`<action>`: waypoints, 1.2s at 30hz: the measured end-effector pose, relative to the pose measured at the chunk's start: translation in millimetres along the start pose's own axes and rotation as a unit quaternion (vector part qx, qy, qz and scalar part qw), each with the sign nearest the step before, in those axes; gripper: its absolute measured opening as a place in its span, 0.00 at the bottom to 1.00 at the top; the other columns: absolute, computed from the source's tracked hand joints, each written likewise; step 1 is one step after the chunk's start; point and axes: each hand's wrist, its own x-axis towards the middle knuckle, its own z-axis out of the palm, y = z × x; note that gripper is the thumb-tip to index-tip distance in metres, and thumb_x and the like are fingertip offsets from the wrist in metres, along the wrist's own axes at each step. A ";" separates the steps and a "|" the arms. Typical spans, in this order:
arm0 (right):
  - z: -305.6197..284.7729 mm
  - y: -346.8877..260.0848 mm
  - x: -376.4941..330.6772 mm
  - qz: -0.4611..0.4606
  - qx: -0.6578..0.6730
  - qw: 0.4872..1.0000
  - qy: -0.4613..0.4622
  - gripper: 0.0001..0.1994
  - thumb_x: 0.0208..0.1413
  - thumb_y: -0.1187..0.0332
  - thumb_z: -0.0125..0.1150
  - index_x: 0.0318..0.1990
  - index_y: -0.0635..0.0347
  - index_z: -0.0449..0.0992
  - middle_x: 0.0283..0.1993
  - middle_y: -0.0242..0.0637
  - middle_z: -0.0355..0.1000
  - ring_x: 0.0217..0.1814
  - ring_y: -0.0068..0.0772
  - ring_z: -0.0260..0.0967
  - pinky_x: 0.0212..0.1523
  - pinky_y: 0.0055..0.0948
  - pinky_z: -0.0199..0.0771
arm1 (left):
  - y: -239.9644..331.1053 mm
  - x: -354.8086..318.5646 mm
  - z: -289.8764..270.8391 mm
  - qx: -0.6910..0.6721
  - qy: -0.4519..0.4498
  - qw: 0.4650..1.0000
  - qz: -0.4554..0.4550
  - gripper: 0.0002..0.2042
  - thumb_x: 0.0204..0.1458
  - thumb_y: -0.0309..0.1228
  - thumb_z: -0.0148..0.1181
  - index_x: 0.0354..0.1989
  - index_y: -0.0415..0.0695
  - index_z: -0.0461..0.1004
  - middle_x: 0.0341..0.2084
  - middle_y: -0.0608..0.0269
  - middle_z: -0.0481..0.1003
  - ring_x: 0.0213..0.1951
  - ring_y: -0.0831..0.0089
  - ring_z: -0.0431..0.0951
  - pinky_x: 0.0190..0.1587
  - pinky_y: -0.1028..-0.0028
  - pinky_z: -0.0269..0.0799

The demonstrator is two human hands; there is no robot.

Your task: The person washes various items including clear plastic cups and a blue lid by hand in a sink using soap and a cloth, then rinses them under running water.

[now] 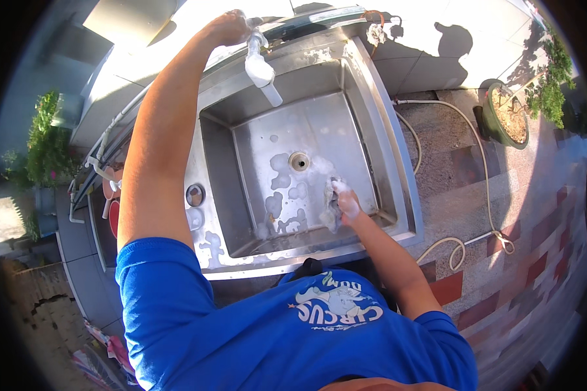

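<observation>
Head view: our left hand (227, 27) is wrapped round the white tap (261, 65) at the back rim, right hand (347, 202) clutches a sudsy rag (331, 207) on the steel sink (385, 140) floor, foam patches left, so approx. mid-scrub w/ rinse not yet done.

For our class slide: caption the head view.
Left hand on white tap, soapy right hand scrubbing steel sink with cloth.

cloth (331, 207): grey, sudsy, crumpled, sink floor | tap (261, 65): white, over basin
</observation>
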 end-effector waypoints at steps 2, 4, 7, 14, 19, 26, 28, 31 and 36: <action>-13.7 1.2 6.9 -0.012 -0.010 1.000 -0.006 0.13 0.65 0.57 0.54 0.50 0.51 0.74 0.40 0.30 0.75 0.38 0.30 0.74 0.41 0.36 0.77 | 15.3 11.3 -13.4 0.070 -0.009 0.996 0.063 0.14 0.63 0.32 0.53 0.54 0.46 0.80 0.33 0.47 0.81 0.36 0.51 0.83 0.45 0.60 0.79; -18.9 3.2 10.7 -0.018 -0.025 0.999 -0.018 0.13 0.65 0.56 0.53 0.50 0.51 0.74 0.41 0.31 0.75 0.39 0.31 0.74 0.42 0.37 0.77 | 22.8 15.8 -25.8 0.169 -0.074 0.979 0.090 0.14 0.61 0.31 0.53 0.49 0.42 0.81 0.30 0.48 0.81 0.35 0.53 0.83 0.45 0.61 0.79; -25.7 4.2 18.3 0.000 -0.023 1.000 -0.015 0.14 0.67 0.61 0.47 0.53 0.54 0.75 0.44 0.32 0.77 0.46 0.28 0.75 0.48 0.35 0.77 | 31.8 33.7 -39.8 0.012 -0.164 0.986 0.008 0.16 0.61 0.36 0.51 0.38 0.36 0.82 0.34 0.43 0.81 0.40 0.53 0.83 0.45 0.56 0.78; -29.9 13.3 39.7 -0.026 -0.066 0.997 0.012 0.12 0.63 0.64 0.55 0.51 0.56 0.76 0.40 0.31 0.76 0.39 0.29 0.75 0.40 0.35 0.78 | 0.9 59.8 4.4 0.027 -0.311 0.941 -0.133 0.12 0.58 0.31 0.53 0.42 0.41 0.83 0.29 0.51 0.81 0.36 0.55 0.83 0.41 0.62 0.79; -21.2 -9.2 46.6 0.016 -0.103 0.994 0.024 0.12 0.56 0.70 0.61 0.48 0.59 0.77 0.38 0.32 0.76 0.37 0.29 0.76 0.38 0.34 0.78 | 2.7 65.2 33.3 -0.080 -0.261 0.951 -0.142 0.12 0.55 0.36 0.58 0.39 0.44 0.84 0.32 0.53 0.82 0.37 0.56 0.83 0.43 0.60 0.77; 10.1 -3.0 83.8 -0.073 -0.121 0.989 -0.040 0.13 0.53 0.76 0.63 0.47 0.62 0.78 0.38 0.36 0.76 0.38 0.31 0.76 0.38 0.37 0.78 | -90.8 0.5 73.9 -0.405 -0.148 0.875 -0.218 0.12 0.50 0.43 0.66 0.35 0.49 0.86 0.36 0.56 0.84 0.40 0.58 0.83 0.46 0.56 0.73; 6.6 1.9 105.9 -0.069 -0.111 0.990 -0.053 0.12 0.54 0.76 0.61 0.47 0.65 0.78 0.41 0.39 0.76 0.40 0.35 0.77 0.38 0.39 0.79 | -93.5 -35.4 69.8 -0.638 -0.063 0.736 -0.217 0.12 0.55 0.41 0.61 0.34 0.48 0.85 0.35 0.57 0.84 0.39 0.59 0.82 0.45 0.58 0.74; -17.9 -33.7 95.2 -0.001 -0.028 0.999 0.029 0.07 0.55 0.74 0.60 0.39 0.65 0.80 0.38 0.35 0.77 0.37 0.32 0.76 0.38 0.36 0.77 | 30.9 -30.8 45.7 -0.414 0.032 0.851 -0.321 0.09 0.54 0.37 0.62 0.33 0.46 0.82 0.31 0.61 0.78 0.31 0.70 0.74 0.35 0.67 0.66; 36.3 -28.4 114.9 0.033 -0.097 0.994 0.035 0.10 0.59 0.67 0.62 0.41 0.66 0.80 0.39 0.38 0.77 0.36 0.34 0.76 0.37 0.39 0.78 | 164.9 -209.7 8.5 -0.799 0.108 0.354 -0.474 0.03 0.53 0.24 0.63 0.31 0.38 0.75 0.21 0.66 0.69 0.20 0.76 0.68 0.22 0.77 0.61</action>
